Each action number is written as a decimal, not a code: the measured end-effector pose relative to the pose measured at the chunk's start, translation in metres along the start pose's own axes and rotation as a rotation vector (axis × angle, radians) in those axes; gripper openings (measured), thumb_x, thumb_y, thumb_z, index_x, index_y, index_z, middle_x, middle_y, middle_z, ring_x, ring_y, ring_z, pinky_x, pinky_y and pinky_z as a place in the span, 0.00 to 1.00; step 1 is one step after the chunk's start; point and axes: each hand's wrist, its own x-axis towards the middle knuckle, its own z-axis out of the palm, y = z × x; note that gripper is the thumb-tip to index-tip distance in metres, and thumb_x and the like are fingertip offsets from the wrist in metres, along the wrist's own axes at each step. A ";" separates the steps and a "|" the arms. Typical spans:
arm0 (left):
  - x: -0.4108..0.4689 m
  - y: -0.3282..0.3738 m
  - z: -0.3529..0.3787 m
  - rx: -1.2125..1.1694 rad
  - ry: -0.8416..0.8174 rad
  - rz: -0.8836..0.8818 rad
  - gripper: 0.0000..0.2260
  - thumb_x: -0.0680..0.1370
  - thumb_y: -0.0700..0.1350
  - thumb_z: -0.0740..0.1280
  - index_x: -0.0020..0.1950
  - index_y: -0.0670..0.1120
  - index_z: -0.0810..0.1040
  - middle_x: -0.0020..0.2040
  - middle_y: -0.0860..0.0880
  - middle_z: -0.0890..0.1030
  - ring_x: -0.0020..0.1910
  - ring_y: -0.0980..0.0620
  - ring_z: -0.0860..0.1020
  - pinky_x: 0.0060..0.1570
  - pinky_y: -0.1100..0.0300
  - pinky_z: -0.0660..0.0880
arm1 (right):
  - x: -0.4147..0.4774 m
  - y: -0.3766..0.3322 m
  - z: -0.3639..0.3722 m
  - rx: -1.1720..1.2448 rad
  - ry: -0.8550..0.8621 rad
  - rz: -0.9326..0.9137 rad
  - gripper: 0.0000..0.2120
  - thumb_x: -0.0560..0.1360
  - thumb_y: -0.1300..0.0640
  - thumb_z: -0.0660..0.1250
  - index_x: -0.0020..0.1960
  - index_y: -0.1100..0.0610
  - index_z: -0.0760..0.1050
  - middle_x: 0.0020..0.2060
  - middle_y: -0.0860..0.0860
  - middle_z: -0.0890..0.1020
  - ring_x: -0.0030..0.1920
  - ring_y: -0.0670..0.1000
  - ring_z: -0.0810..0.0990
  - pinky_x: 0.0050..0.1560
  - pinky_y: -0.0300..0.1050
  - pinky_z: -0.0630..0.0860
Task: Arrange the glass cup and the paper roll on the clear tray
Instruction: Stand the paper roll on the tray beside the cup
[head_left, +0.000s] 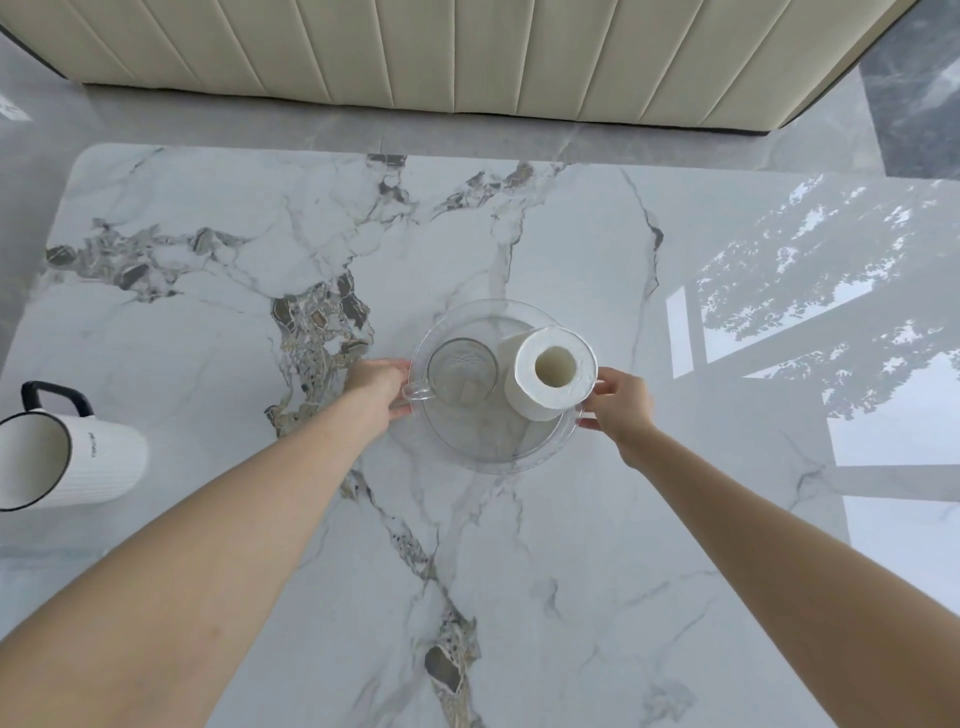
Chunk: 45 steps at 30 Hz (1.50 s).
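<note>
Marble table (519, 571): bears the clear tray (488, 457) at centre. Tray holds both items so they travel together: paper roll (553, 376) upright at right, glass cup (460, 371) upright just left of it. My left hand (376, 387) grips the tray's left rim, my right hand (621, 400) its right rim, for a level hold. White jug (67, 457) lies well apart, near left.

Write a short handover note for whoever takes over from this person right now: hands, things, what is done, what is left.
Left hand: gripping the left rim of the round clear plastic tray.
Right hand: gripping its right rim.
Clear glass cup: upright on the tray, left side.
White paper roll: on end, right side.
Done: both on the tray.
Left: perhaps only positioning the tray, then letting go.
</note>
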 end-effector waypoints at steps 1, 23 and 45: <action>0.002 0.000 0.000 0.030 0.003 0.015 0.11 0.76 0.32 0.59 0.44 0.44 0.78 0.39 0.46 0.77 0.33 0.52 0.74 0.30 0.58 0.75 | 0.000 0.000 0.000 -0.004 0.013 -0.009 0.18 0.69 0.72 0.61 0.56 0.61 0.78 0.34 0.52 0.78 0.40 0.54 0.79 0.45 0.49 0.80; 0.011 -0.009 -0.011 0.024 0.074 0.089 0.10 0.71 0.33 0.69 0.51 0.40 0.82 0.53 0.38 0.82 0.43 0.45 0.79 0.24 0.62 0.77 | -0.010 -0.006 0.014 -0.112 0.111 -0.090 0.17 0.68 0.72 0.60 0.50 0.61 0.82 0.28 0.49 0.75 0.32 0.52 0.74 0.45 0.48 0.81; 0.011 -0.008 -0.017 -0.002 0.048 0.091 0.11 0.73 0.34 0.67 0.54 0.40 0.81 0.56 0.39 0.82 0.39 0.48 0.79 0.29 0.62 0.79 | -0.026 0.000 0.020 -0.085 0.098 -0.073 0.15 0.73 0.67 0.60 0.57 0.59 0.78 0.33 0.48 0.76 0.29 0.48 0.77 0.50 0.53 0.81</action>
